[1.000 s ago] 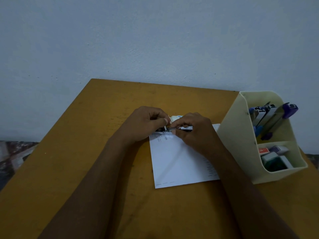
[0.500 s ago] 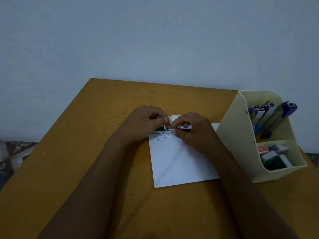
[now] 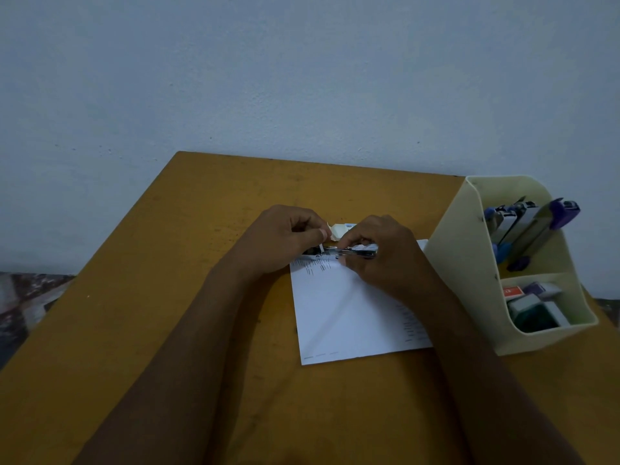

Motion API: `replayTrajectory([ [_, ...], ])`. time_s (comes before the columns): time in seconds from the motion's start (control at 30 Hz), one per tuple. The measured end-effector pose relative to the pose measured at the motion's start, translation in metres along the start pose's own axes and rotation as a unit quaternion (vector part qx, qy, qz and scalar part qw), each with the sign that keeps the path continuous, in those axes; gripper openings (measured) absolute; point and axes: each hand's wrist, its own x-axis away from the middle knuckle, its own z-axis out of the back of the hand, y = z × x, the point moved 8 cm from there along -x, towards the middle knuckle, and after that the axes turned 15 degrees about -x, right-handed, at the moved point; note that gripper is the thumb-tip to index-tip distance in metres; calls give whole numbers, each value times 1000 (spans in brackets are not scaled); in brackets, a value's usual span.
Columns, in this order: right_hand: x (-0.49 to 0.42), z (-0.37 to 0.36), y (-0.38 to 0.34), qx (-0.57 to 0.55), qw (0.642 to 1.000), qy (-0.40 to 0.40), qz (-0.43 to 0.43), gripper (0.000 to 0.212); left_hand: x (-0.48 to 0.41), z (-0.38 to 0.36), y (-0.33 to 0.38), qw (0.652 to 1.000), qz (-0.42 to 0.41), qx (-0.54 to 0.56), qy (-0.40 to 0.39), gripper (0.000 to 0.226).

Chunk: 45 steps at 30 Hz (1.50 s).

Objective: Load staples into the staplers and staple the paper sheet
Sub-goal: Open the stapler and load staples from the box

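A white paper sheet (image 3: 349, 313) lies on the wooden table (image 3: 167, 297), a little print along its top and right edges. A small dark stapler (image 3: 339, 252) rests at the sheet's top edge, mostly hidden between my hands. My left hand (image 3: 285, 239) grips its left end with curled fingers. My right hand (image 3: 385, 256) curls over its right part, thumb and fingertips pinching at the metal channel. A small white staple box (image 3: 340, 228) lies just behind the stapler.
A cream desk organiser (image 3: 469, 263) stands at the right. Its upper compartment holds blue and purple staplers (image 3: 536, 226); its lower one holds small staple boxes (image 3: 533, 303). A pale wall rises behind the table's far edge.
Both hands stay on the stapler at the sheet's top edge. The fingers shift only slightly; the stapler's metal part shows a little more to the right.
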Motion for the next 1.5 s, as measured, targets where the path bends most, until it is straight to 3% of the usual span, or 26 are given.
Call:
replayTrajectory([
  [0.67,0,-2,-8,65,996,-18,63,15,-2,-2,-2,1000,-6,-14,-2,16],
  [1.1,1,1,-15,65,995,-8,72,2,-1,-1,-2,1000,-1,-7,1,15],
  [1.33,1,5,-13,63,997,1,39,12,-1,-1,-2,1000,8,-15,-4,15],
  [1.5,1,20,-7,117,988,89,-40,28,1,0,0,1000,6,-8,-5,15],
])
